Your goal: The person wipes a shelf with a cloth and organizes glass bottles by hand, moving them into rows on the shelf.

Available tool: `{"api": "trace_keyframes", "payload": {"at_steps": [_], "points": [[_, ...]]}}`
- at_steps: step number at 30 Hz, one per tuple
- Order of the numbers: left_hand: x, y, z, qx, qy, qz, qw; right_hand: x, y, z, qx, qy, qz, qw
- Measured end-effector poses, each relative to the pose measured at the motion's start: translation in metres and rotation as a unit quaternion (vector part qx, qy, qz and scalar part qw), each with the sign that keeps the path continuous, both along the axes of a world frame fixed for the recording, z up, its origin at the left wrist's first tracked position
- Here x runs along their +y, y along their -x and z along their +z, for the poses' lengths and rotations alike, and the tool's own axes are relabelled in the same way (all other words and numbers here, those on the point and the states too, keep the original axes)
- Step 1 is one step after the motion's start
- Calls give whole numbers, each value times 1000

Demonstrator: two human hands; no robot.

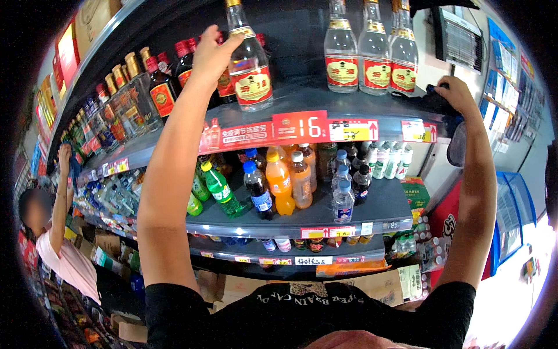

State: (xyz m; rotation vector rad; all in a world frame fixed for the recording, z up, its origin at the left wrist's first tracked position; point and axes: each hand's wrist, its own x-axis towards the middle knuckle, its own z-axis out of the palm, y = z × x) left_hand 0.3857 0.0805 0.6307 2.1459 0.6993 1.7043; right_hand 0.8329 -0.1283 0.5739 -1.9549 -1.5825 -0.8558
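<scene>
At the upper shelf (308, 103), my left hand (212, 57) is raised beside a clear glass bottle (249, 64) with a red and yellow label. Its thumb lies against or in front of the bottle's shoulder, with the other fingers spread upward left of the neck. The bottle stands slightly tilted near the shelf's front edge. At the shelf's right end, my right hand (458, 94) is closed on a black cloth (427, 103). Part of that cloth lies on the shelf beside similar clear bottles (375, 55).
Dark red-capped bottles (160, 87) crowd the upper shelf's left side. Price cards (299, 127) line its front edge. Below stand soft drinks, including an orange bottle (279, 183) and water bottles (343, 200). Another person (64, 256) in pink reaches to the shelf at far left.
</scene>
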Motion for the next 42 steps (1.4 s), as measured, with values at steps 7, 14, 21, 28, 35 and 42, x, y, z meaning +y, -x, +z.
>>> {"api": "trace_keyframes", "payload": {"at_steps": [7,14,21,28,35,42], "points": [[30,-10,2,-15,212,-229,950,15,27,-19,60,44,-113,991],[29,-23,-5,-78,147,-214,963,14,35,-22,66,41,-157,985],[-5,-50,3,-51,100,-268,957,14,41,-21,84,45,-202,975],[-55,-140,17,-60,132,-385,911,19,36,-25,89,32,-197,976],[-68,-207,13,-53,78,-269,958,16,45,-22,117,39,-212,970],[-76,-223,3,-27,-10,-209,978,10,51,-21,119,24,-219,968]]}}
